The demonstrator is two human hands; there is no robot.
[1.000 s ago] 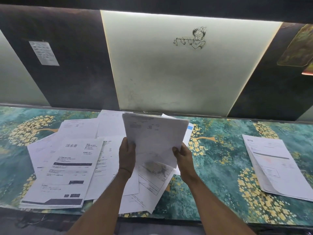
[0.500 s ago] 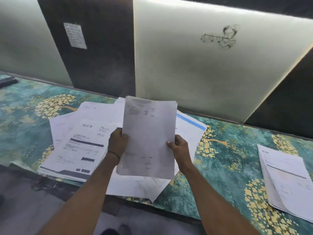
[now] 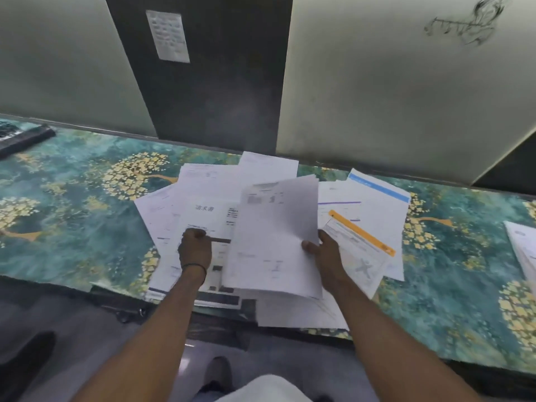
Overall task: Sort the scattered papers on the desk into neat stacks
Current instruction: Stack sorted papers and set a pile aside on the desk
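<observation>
Right hand (image 3: 327,258) is gripping a thin sheaf of sheets (image 3: 275,236) along its right edge, thumb pressing on the front face, fingers hidden behind; the sheaf is tilting up off the surface (image 3: 87,216) and standing clear of the pile below. Left hand (image 3: 195,248) is curling down onto the printed sheet (image 3: 207,216) at the left of the pile; knuckles are facing the camera, so I cannot tell whether its grip is pinching the sheet or only pressing on it.

Scattered papers (image 3: 377,204) are lying in an overlapping fan at mid-surface: white forms at left and rear, a blue-banded sheet (image 3: 380,187) at rear right, an orange-banded sheet (image 3: 362,236) just beside the right hand. Several are overhanging the near edge. A separate stack (image 3: 522,250) is sitting well apart at the far right, partly cut off by the frame. A dark flat object (image 3: 23,139) is resting at far left; type unclear.

Judgement: the gathering step is in hand, one sheet at a time into the held sheaf. Sorting looks early, with most of the fan still loose.

Next move is calling for lifting the left sheet without dragging its neighbours off the near edge, then sliding it squarely against the sheaf and tapping the edges flush.
</observation>
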